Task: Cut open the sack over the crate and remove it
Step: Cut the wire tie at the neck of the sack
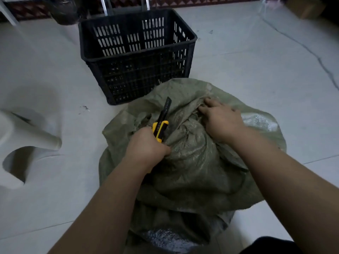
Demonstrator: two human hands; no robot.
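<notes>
A grey-green woven sack (192, 171) lies bunched on the floor in front of me, its tied neck near the top middle. My left hand (146, 143) grips a yellow and black utility knife (161, 123), blade pointing up and away over the sack's left side. My right hand (220, 120) lies on the gathered neck of the sack, its fingertips curled into the folds there. A black slotted plastic crate (139, 57) stands on the floor just beyond the sack, with nothing seen inside. Whatever the sack covers is hidden.
The floor (256, 61) is pale tile with a dark crack running down the right side. A white plastic stool or chair part (27, 143) sits at the left. Metal legs (108, 6) and dark clutter stand behind the crate.
</notes>
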